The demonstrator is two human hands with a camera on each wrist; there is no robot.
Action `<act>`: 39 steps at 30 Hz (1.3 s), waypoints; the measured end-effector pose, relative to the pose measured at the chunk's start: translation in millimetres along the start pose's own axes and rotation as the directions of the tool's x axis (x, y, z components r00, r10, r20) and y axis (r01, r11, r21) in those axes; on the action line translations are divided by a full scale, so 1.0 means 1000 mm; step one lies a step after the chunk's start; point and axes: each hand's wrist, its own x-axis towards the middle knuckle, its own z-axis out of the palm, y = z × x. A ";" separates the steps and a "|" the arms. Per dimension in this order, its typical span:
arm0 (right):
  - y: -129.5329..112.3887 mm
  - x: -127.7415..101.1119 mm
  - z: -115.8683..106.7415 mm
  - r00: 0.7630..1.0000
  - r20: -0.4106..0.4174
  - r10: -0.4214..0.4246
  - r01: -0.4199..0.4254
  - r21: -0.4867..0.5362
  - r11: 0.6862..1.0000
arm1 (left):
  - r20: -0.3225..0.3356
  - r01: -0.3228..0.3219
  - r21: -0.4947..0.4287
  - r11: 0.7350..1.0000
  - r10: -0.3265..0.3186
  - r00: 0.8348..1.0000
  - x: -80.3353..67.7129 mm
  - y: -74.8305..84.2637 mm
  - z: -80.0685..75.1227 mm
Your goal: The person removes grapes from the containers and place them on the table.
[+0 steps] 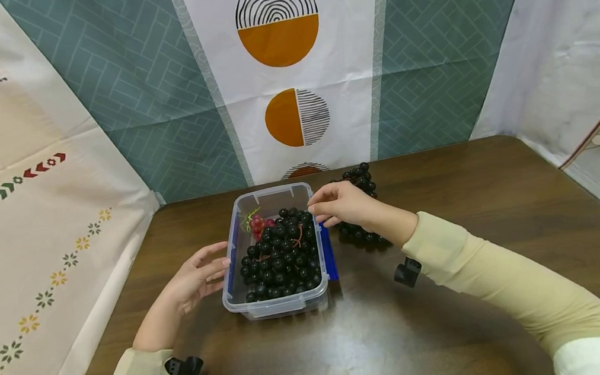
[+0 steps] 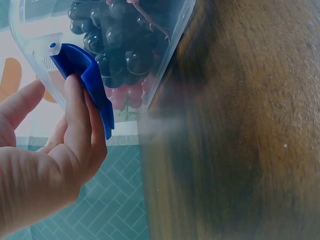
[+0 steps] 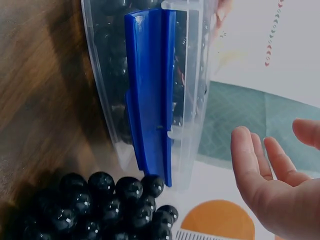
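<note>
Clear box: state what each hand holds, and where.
Left hand fingers press the box's blue latch, no grip. Right hand holds nothing.

Dark brown wooden table, kinda glossy with visible grain. Sitting right on it: a clear plastic container with blue side clips, packed with black grapes, and just to its right a loose bunch of black grapes.

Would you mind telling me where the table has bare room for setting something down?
The table is bare right of the loose grape bunch and in front of the container. It is crowded around the container, between both hands.
</note>
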 end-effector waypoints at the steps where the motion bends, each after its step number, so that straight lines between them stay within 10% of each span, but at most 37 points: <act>1: -0.001 0.001 0.002 1.000 0.004 0.001 -0.001 -0.010 1.000 | -0.002 -0.001 -0.005 1.000 0.001 1.000 0.000 0.000 0.000; 13: -0.004 0.013 0.025 0.992 0.029 -0.126 0.127 -0.389 0.912 | 0.005 -0.007 -0.024 1.000 0.007 1.000 0.003 -0.003 -0.002; 39: -0.013 0.035 0.058 0.996 -0.005 -0.089 0.059 -0.702 0.709 | 0.015 -0.006 -0.049 0.999 0.007 1.000 0.003 -0.004 -0.003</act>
